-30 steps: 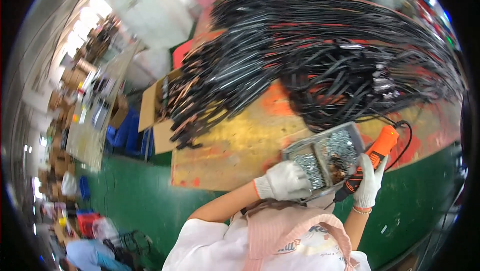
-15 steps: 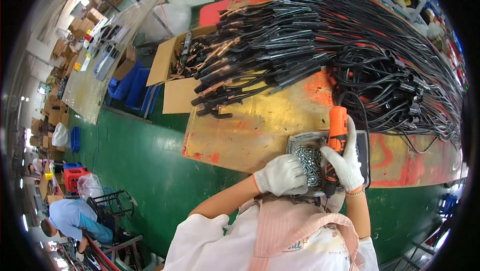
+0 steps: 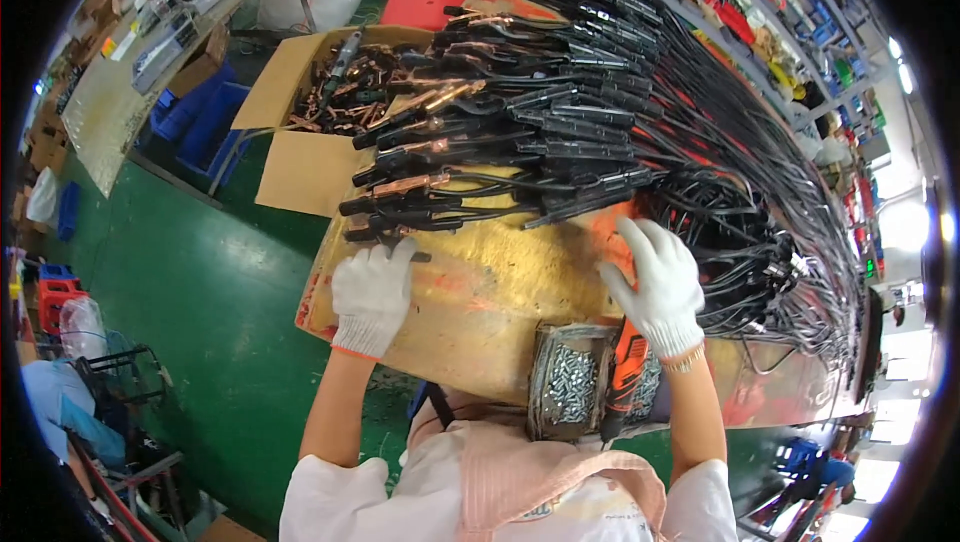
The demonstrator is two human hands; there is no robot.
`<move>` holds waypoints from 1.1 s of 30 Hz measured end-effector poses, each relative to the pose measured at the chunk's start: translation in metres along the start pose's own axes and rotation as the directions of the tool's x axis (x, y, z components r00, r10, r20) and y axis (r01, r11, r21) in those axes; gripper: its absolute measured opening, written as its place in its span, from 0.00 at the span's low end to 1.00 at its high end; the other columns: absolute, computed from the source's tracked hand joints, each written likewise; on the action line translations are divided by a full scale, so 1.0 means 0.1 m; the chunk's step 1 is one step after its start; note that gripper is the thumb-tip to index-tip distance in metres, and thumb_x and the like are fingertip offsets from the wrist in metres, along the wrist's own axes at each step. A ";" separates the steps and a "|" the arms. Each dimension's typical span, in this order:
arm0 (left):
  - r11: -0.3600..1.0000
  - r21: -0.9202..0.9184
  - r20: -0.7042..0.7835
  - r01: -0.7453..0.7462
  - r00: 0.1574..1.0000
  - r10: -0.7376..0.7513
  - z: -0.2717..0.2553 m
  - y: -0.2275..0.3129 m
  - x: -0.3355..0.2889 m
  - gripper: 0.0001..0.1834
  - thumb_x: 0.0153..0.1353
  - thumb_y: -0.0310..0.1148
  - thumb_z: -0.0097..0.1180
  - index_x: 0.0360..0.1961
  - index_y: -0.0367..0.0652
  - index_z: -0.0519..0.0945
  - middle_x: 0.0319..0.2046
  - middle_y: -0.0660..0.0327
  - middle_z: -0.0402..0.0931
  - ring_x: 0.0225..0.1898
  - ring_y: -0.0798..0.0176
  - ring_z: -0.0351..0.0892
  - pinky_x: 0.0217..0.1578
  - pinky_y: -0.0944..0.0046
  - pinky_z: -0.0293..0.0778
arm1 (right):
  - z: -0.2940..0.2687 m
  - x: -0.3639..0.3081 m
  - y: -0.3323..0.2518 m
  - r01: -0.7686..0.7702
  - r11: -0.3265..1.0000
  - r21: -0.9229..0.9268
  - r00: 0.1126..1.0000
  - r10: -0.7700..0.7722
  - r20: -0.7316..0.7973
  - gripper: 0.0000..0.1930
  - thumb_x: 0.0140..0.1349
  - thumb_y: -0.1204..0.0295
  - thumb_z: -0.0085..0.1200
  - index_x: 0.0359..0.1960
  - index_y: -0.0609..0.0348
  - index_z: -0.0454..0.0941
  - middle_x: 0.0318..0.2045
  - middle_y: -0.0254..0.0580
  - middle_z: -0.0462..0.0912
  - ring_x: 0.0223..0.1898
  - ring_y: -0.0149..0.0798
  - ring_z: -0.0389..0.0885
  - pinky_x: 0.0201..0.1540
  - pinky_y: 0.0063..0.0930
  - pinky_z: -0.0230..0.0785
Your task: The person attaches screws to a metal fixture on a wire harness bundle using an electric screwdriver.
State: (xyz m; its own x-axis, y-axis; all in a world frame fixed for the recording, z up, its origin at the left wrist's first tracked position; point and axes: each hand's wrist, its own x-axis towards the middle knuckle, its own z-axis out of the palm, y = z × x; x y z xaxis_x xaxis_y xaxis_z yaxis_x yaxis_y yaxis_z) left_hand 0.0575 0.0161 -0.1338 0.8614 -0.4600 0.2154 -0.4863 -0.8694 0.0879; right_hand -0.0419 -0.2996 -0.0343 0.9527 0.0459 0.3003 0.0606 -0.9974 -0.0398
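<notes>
The left hand (image 3: 372,294) curls at the left corner of the bench (image 3: 500,292) — whether gripping the dark stub (image 3: 421,257), I cannot tell. The right hand (image 3: 660,287) spreads wide by black cables (image 3: 705,217); an orange power screwdriver (image 3: 627,367) lies across the near-edge screw tray (image 3: 539,367).

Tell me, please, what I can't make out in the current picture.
Head view: whether the left hand grips the dark piece by its thumb; the glove hides it.
Head view: the top end of the orange power tool, behind the right hand.
Head view: some screws in the tray, under the tool and right forearm.
Head view: part of the person in blue, cut off by the dark rim.
</notes>
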 end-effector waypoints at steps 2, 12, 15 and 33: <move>1.000 -0.027 0.047 -0.001 0.999 0.003 0.03 0.02 0.02 0.11 0.54 0.33 0.57 0.40 0.49 0.79 0.25 0.58 0.76 0.30 0.54 0.79 0.31 0.54 0.75 | 0.23 0.29 0.18 0.062 0.996 -0.069 0.998 -0.060 0.030 0.29 0.47 0.68 0.63 0.55 0.52 0.72 0.49 0.41 0.77 0.51 0.46 0.76 0.53 0.39 0.69; 1.000 -0.017 0.049 -0.007 0.999 0.008 0.02 0.06 0.01 0.10 0.53 0.37 0.57 0.33 0.44 0.79 0.27 0.57 0.79 0.31 0.55 0.81 0.31 0.54 0.76 | 0.76 0.60 0.66 0.213 0.960 -0.182 0.976 -0.200 0.089 0.30 0.43 0.69 0.65 0.52 0.50 0.71 0.48 0.41 0.76 0.54 0.47 0.73 0.58 0.44 0.62; 1.000 0.000 0.139 -0.014 0.990 0.014 -0.17 0.12 -0.11 0.14 0.55 0.42 0.57 0.36 0.44 0.80 0.29 0.57 0.80 0.33 0.55 0.81 0.32 0.55 0.76 | 0.70 0.71 0.77 0.213 0.965 -0.151 0.962 -0.180 0.206 0.25 0.44 0.66 0.65 0.48 0.46 0.75 0.46 0.40 0.78 0.54 0.44 0.73 0.57 0.43 0.62; 0.969 0.232 0.247 0.080 0.959 -0.138 0.57 0.57 1.01 0.16 0.68 0.39 0.40 0.43 0.52 0.83 0.40 0.60 0.83 0.39 0.55 0.83 0.37 0.50 0.74 | 0.66 0.56 1.12 0.009 0.996 0.083 0.962 -0.031 0.270 0.27 0.42 0.63 0.69 0.47 0.52 0.77 0.45 0.44 0.77 0.51 0.52 0.72 0.54 0.41 0.69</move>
State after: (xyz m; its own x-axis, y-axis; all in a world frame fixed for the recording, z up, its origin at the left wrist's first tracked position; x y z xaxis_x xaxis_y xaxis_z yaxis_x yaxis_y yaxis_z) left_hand 0.1246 -0.0902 -0.1622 0.9297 -0.3655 -0.0455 -0.3683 -0.9215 -0.1231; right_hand 0.0381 -0.4047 -0.0846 0.9954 0.0903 0.0327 0.0935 -0.9888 -0.1166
